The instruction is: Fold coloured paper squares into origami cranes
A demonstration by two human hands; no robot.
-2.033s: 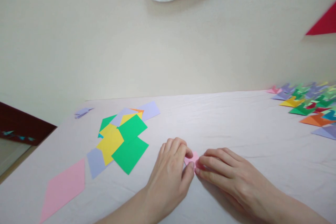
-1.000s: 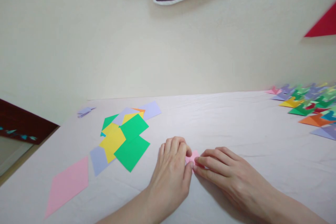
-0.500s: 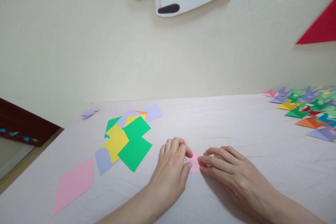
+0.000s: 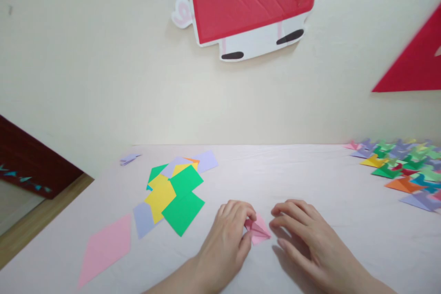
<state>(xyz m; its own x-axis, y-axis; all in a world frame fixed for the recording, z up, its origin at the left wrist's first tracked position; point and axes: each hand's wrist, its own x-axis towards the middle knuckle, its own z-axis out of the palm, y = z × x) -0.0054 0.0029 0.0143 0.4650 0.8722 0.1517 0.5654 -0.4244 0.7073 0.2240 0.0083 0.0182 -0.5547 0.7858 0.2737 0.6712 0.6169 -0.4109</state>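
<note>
A small folded pink paper lies on the white table near the front. My left hand pinches its left end between thumb and fingertips. Just to the right of the paper, my right hand hovers with fingers spread and curved, touching nothing that I can see.
A loose pile of green, yellow and lilac paper squares lies to the left, with a single pink sheet nearer the front left. Several folded coloured paper pieces cover the far right. A small lilac folded piece sits at the back left.
My right hand has come off the pink paper and drawn slightly right. The pink piece now shows more, held by the left hand alone. The camera has tilted upward.
</note>
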